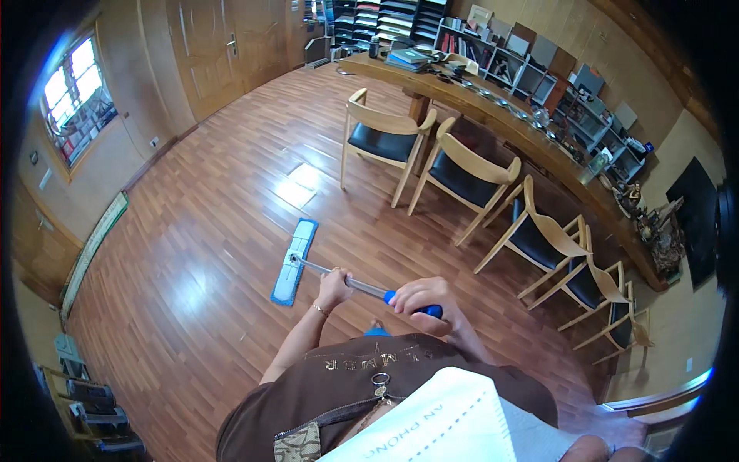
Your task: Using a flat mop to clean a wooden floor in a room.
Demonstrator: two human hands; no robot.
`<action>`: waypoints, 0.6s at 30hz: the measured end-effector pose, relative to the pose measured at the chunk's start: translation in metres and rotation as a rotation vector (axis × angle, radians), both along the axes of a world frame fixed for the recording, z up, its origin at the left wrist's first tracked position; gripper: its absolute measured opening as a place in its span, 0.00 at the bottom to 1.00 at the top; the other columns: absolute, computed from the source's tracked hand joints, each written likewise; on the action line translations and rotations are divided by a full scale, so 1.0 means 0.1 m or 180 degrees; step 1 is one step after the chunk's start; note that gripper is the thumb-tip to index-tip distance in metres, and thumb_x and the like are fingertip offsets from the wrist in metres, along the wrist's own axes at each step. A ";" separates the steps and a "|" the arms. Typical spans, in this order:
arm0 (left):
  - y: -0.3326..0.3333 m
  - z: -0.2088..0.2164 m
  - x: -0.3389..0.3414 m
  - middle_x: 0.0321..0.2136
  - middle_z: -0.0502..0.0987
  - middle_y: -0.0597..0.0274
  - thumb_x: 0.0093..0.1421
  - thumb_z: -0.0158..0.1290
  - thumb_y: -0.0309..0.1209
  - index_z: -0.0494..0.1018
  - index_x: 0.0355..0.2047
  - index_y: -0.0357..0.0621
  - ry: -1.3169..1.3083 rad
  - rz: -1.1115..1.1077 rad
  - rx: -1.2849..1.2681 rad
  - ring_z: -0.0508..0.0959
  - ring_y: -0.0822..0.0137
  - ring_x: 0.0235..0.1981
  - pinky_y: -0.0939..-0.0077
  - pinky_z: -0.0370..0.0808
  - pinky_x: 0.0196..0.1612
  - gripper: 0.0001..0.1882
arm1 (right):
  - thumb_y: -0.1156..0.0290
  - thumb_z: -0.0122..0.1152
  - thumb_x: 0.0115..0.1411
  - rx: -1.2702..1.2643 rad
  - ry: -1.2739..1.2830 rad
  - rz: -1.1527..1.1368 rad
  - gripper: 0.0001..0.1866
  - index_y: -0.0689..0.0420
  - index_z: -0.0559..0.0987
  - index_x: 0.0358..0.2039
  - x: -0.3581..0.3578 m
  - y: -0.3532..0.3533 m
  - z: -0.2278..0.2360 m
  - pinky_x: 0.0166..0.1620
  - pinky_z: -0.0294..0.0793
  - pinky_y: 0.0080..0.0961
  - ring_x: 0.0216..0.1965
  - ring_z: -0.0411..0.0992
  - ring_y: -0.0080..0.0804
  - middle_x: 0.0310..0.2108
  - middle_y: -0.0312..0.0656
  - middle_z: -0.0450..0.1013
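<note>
A flat floor mop with a wide blue head (294, 262) lies flat on the brown wood floor (208, 254), ahead and a little left of me. Its metal pole (368, 288) slants back toward my body and ends in a blue grip. My left hand (334, 289) is wrapped round the pole partway along, a bracelet on its wrist. Higher up, my right hand (428, 300) closes over the blue grip near the pole's end. Part of the grip is hidden under its fingers.
Several wooden chairs with black seats, such as the nearest one (385, 131), line a long wooden table (493, 100) laden with books and small objects. Shelves (500, 58) stand behind it. A wooden door (204, 54) is at far left; a long pale strip (92, 250) lies along the left wall.
</note>
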State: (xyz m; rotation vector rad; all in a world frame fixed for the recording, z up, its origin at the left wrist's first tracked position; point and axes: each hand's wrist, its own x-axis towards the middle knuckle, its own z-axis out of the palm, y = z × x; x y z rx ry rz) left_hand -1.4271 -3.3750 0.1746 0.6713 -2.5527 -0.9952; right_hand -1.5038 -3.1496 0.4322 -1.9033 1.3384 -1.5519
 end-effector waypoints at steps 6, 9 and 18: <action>-0.58 -0.01 0.19 0.28 0.78 0.57 0.55 0.54 0.39 0.75 0.26 0.50 0.0082 0.0595 -0.0183 0.78 0.52 0.37 0.54 0.66 0.42 0.08 | 0.70 0.60 0.46 -0.0096 0.0353 0.1048 0.07 0.61 0.75 0.20 -0.11 -0.87 0.07 0.40 0.78 0.35 0.31 0.78 0.44 0.25 0.47 0.76; -0.81 0.09 0.26 0.27 0.78 0.57 0.56 0.54 0.43 0.75 0.26 0.49 -0.0027 0.0761 -0.0256 0.78 0.52 0.36 0.54 0.67 0.40 0.12 | 0.66 0.62 0.43 -0.0045 0.0342 0.1348 0.11 0.62 0.78 0.22 -0.26 -1.26 0.08 0.41 0.79 0.37 0.31 0.79 0.45 0.26 0.49 0.77; -1.71 -0.02 0.44 0.27 0.78 0.55 0.56 0.54 0.41 0.74 0.25 0.46 -0.0442 0.1609 -0.0455 0.78 0.53 0.36 0.54 0.68 0.39 0.12 | 0.69 0.63 0.48 0.0013 -0.0568 0.2243 0.09 0.62 0.77 0.22 -0.77 -2.73 -0.28 0.42 0.78 0.38 0.33 0.78 0.43 0.27 0.47 0.77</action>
